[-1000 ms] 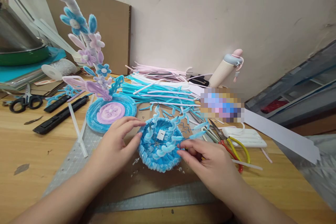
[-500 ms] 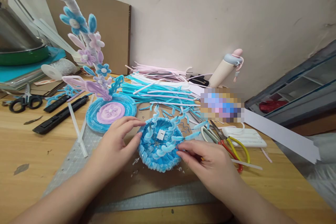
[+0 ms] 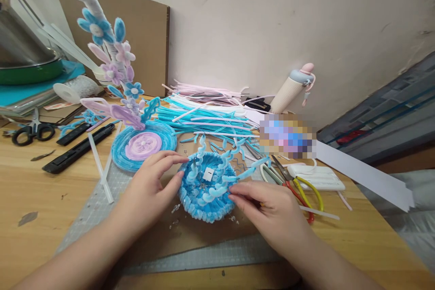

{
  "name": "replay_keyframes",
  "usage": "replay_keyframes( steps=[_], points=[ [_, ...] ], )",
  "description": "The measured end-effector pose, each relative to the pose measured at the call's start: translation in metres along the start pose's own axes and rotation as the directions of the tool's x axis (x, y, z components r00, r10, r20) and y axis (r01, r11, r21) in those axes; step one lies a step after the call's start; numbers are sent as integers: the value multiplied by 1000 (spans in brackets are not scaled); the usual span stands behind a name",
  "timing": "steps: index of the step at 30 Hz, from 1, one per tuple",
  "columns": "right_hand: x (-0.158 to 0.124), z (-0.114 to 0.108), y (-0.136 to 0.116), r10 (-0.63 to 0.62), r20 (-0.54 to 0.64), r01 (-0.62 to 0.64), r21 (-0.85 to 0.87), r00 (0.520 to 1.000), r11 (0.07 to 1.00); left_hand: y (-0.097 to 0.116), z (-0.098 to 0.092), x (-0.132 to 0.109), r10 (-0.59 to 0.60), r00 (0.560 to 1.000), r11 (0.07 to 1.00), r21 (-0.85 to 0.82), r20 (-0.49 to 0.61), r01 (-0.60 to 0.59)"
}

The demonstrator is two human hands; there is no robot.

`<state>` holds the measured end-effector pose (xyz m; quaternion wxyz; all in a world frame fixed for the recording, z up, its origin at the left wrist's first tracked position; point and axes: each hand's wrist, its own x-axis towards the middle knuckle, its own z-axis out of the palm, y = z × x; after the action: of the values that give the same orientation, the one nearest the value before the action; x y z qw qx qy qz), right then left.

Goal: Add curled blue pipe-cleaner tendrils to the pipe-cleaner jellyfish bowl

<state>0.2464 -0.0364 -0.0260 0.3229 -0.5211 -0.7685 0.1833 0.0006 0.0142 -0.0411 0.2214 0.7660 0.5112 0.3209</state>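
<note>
Frankly unclear: contents of right grip (image 3: 272, 208)

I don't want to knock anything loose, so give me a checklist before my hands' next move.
1. Left hand at the left rim of the blue fuzzy bowl: ok.
2. Right hand at its right edge: ok.
3. What the right hand pinches, if anything: cannot tell.
4. Clear beads gathered up: not ok, loose beside the bowl.
5. White tag inside the bowl in view: ok.
6. Black-handled scissors away from both hands: ok.
</note>
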Motion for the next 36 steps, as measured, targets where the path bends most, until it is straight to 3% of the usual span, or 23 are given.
replay_keyframes(
  steps=[13,18,27,33,36],
  points=[
    [1,1,0,21,5,-21,-9,1000,1000,-1,0,0,9,1000,1000,25,-2,-9],
    [0,2,2,38,-8,-38,-31,999,999,4,-3,-1,29,999,995,95,23,-31],
    [4,1,3,118,8,-118,-41,993,992,11,-8,-2,60,998,980,192,-27,-53],
    [12,5,14,149,-4,-148,97,989,984,15,-11,-7,85,996,967,241,-17,-78],
    [16,10,23,169,-19,-160,238,985,958,16,-10,-11,54,998,982,184,-37,-47]
  ],
)
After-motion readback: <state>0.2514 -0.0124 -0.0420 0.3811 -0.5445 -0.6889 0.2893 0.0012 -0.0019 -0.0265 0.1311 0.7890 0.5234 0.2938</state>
